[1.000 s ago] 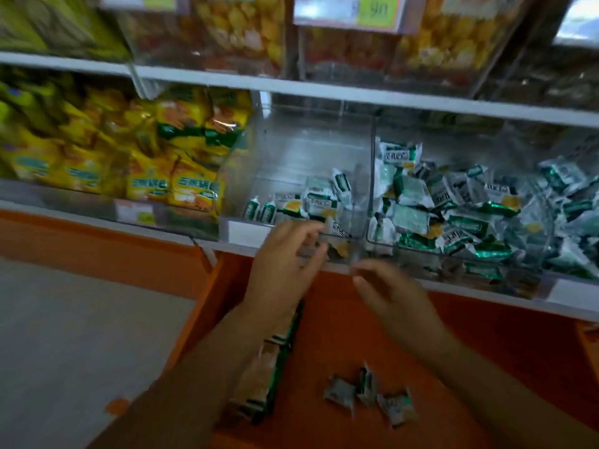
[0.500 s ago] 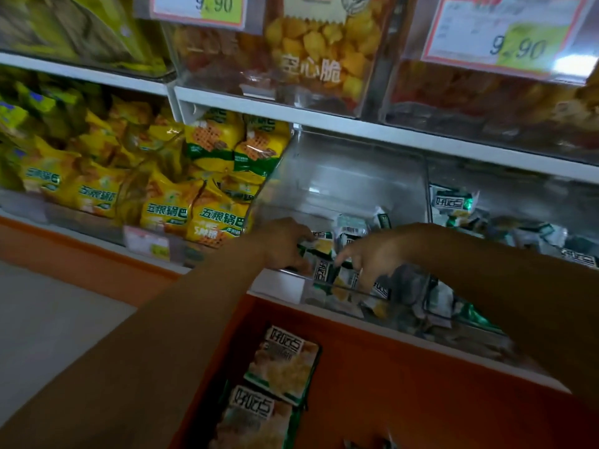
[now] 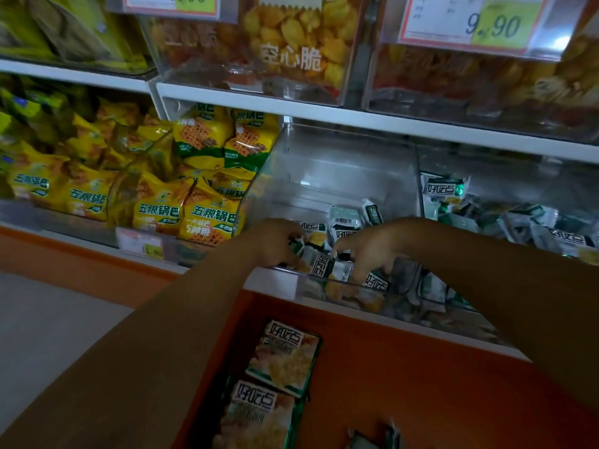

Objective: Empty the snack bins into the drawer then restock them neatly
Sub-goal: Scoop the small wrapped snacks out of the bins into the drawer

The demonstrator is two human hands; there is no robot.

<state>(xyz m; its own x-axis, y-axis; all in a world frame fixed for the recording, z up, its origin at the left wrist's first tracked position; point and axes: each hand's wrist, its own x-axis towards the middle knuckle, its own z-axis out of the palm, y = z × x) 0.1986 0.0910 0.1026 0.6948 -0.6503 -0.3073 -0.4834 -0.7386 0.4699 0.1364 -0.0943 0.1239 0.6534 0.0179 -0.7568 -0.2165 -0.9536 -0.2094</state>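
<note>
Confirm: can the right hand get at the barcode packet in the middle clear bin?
Probably yes. The right hand is inside the clear bin, over its front lip; the barcode packet lies uncovered on top, just behind its fingers. Those fingers curl round other packets, though.

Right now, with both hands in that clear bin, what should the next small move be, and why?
Probably lift the gripped packets over the front lip of the clear bin and drop them into the orange drawer below. The left hand and right hand both curl round small green-and-white packets at the bin's front, more lie behind them, and the drawer stands open underneath.
</note>
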